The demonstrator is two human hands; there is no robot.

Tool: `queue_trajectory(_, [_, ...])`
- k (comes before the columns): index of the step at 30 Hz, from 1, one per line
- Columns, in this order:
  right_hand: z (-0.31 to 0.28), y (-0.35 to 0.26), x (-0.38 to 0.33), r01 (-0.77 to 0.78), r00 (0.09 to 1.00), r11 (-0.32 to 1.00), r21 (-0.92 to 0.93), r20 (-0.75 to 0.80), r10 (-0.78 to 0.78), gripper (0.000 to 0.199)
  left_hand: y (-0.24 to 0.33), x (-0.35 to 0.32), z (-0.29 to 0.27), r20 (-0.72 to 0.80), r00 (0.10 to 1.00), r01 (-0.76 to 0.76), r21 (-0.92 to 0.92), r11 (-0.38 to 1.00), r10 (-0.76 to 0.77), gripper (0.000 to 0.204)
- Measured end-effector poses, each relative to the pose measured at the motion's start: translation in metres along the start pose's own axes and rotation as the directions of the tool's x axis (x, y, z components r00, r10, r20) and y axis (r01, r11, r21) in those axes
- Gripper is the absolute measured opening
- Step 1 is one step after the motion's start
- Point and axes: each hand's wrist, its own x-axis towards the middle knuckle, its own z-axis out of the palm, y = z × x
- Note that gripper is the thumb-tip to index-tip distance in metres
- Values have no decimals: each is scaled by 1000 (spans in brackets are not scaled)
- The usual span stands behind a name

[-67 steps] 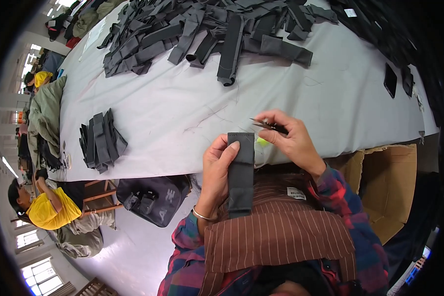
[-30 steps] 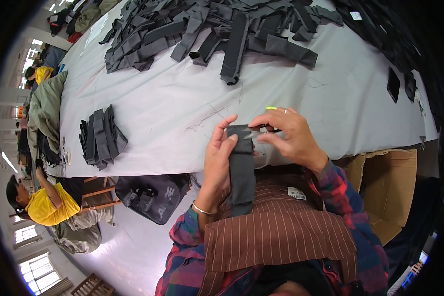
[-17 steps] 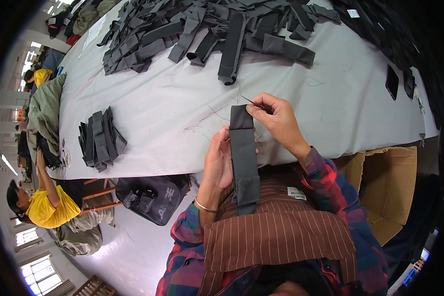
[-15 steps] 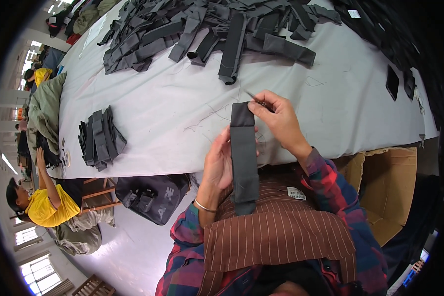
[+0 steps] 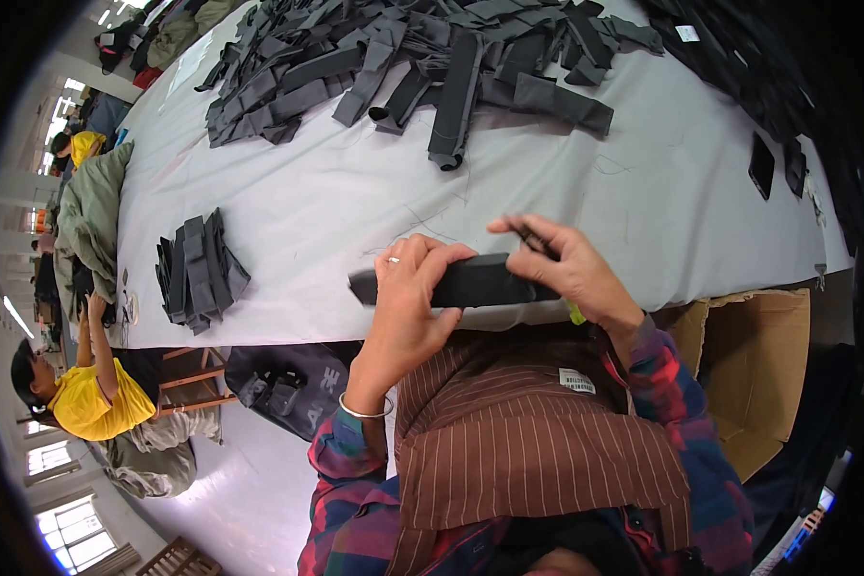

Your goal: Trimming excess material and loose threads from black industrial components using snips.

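A dark fabric strip [image 5: 485, 280] is stretched level between my hands, just in front of the table's near edge. My left hand [image 5: 415, 278] grips it toward its left part, thumb below and fingers over the top. At the right end, my right hand [image 5: 566, 264] pinches the strip. That same hand also keeps a small dark pointed tool [image 5: 533, 240] tucked in its fingers; blur hides its exact kind. Under the right hand shows a small yellow-green bit [image 5: 576, 313] that I cannot make out.
A large heap of dark strips [image 5: 326, 72] covers the far side of the white-covered table [image 5: 298, 206]. A neat stack of strips [image 5: 200, 271] sits at left. A phone [image 5: 761, 165] lies at right, above an open cardboard box [image 5: 763, 374]. A person in yellow [image 5: 101, 398] works at left.
The strip has turned from upright to level, and its darker side now shows. My left hand has moved from behind it to over its left part; my right hand has come lower.
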Motion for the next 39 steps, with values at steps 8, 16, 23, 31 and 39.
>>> queue_trajectory(8, [8,7,-6,61,995,987,-150,-66,-71,17,-9,-1,15,-190,960,-131,347,929,206,63])
queue_trajectory(16, [31,34,-10,366,831,851,-377,-280,-481,13,-23,-4,40,-614,789,196,230,953,-14,88])
queue_trajectory(23, [36,43,-11,432,749,795,-426,-320,-579,15,-33,-10,40,-402,725,77,-758,647,-558,54])
queue_trajectory(31, [33,48,-10,394,834,734,-553,-122,-539,19,-34,-6,34,-24,775,-23,-1000,9,-631,52])
queue_trajectory(39, [29,22,-8,297,848,736,-608,-187,-497,22,-20,-6,35,-356,738,-128,-908,400,-573,59])
